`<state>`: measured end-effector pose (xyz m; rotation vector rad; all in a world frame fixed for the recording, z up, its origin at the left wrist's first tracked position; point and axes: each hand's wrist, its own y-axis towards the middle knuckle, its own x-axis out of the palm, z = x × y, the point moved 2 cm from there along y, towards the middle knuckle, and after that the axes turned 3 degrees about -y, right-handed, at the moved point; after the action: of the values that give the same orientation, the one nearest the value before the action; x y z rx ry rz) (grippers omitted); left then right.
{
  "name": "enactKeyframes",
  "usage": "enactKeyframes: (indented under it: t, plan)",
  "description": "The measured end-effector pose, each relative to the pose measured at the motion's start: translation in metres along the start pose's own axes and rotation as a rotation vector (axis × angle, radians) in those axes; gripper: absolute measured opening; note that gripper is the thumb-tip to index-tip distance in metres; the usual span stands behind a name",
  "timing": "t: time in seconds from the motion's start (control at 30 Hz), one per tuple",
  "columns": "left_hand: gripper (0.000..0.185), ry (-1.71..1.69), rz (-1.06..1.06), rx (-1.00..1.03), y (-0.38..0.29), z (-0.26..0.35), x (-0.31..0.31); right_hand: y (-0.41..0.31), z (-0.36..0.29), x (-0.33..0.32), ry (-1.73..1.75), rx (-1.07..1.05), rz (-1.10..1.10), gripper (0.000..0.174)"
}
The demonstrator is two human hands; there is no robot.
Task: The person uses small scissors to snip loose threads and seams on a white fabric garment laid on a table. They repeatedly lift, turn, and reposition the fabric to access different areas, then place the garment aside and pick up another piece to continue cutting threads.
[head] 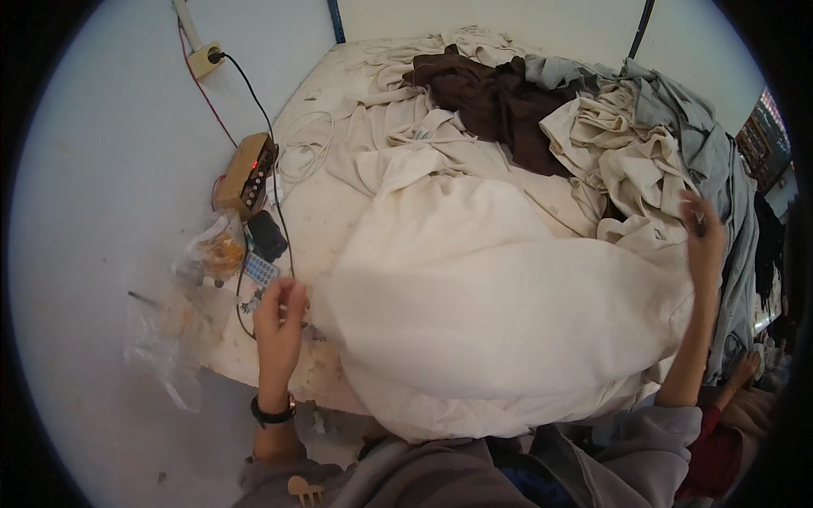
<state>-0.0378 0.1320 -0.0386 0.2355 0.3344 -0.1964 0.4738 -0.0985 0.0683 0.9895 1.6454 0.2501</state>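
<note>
A large piece of cream cloth (508, 305) billows over the table in front of me and hangs over its front edge. My left hand (279, 311) is just left of the cloth, fingers bent and thumb near them; whether it pinches anything is unclear. Beside that hand lie a small remote control (260, 269) and a black cable (284, 228). At the right, my right hand (702, 219) is raised with curled fingers, blurred, near a crumpled cream garment (648, 165). I cannot tell if it grips cloth.
Brown cloth (489, 101) and grey cloth (705, 133) are heaped behind. Along the left wall stand a boxy electronic unit (244, 174) with a lit display, a black pouch-like item (267, 235), a plastic bag (219, 247) and a coiled white cable (308, 149). Another person's hand (746, 368) shows lower right.
</note>
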Motion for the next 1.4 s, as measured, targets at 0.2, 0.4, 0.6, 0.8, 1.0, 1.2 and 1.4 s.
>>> enactKeyframes:
  t: [0.2,0.4,0.6,0.8,1.0,1.2,1.4]
  plan:
    - [0.026,0.322,-0.008,0.428,0.017,-0.03,0.049,-0.043,-0.092,0.14,0.261,-0.004,-0.204,0.029]
    - [0.019,0.13,-0.019,0.177,0.013,-0.01,0.044,-0.049,-0.063,0.161,0.494,0.373,-0.174,0.026]
    - [0.009,0.174,0.117,0.441,-0.034,0.028,0.009,-0.03,0.036,0.128,0.376,0.339,0.23,0.04]
    - [0.012,0.235,-0.15,0.352,-0.051,0.02,0.016,-0.03,-0.01,0.129,0.048,0.265,0.135,0.03]
    - [0.023,0.325,0.094,0.601,-0.062,0.024,0.014,0.003,-0.129,0.145,0.419,0.112,-0.377,0.037]
    - [0.03,0.525,-0.295,0.668,-0.087,0.019,0.039,-0.019,-0.19,0.246,0.127,0.068,-0.542,0.053]
    - [0.017,0.712,-0.409,0.617,-0.086,-0.01,0.035,0.045,-0.143,0.169,0.569,0.112,0.173,0.022]
